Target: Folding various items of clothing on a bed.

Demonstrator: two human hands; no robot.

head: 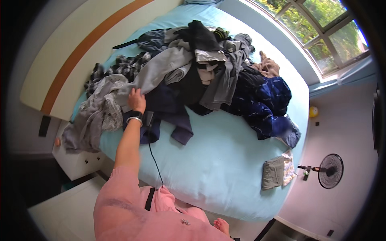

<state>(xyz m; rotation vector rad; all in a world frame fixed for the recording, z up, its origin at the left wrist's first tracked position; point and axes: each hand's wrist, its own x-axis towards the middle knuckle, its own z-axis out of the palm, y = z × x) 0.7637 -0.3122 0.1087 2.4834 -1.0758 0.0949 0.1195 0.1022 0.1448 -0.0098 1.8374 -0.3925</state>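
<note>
My left hand (137,100), with a dark watch and a bangle at the wrist, reaches onto the clothes heap and grips the light grey long-sleeved garment (162,64). Under and beside that wrist lie dark navy clothes (164,102). A small dark device (148,118) rests next to the wrist, and a black cable runs from there toward my pink clothing. To the left of the hand are a patterned grey-white garment (112,113) and a taupe garment (86,126). Low beside my body, my right hand (221,226) appears empty, its fingers slightly curled.
The heap lies on a bed with a light blue sheet (208,156). A folded olive-grey garment (273,173) and a folded patterned cloth (288,168) lie near the bed's right edge. Beyond stands a black fan (331,171). A white bedside cabinet (80,164) adjoins the bed at left.
</note>
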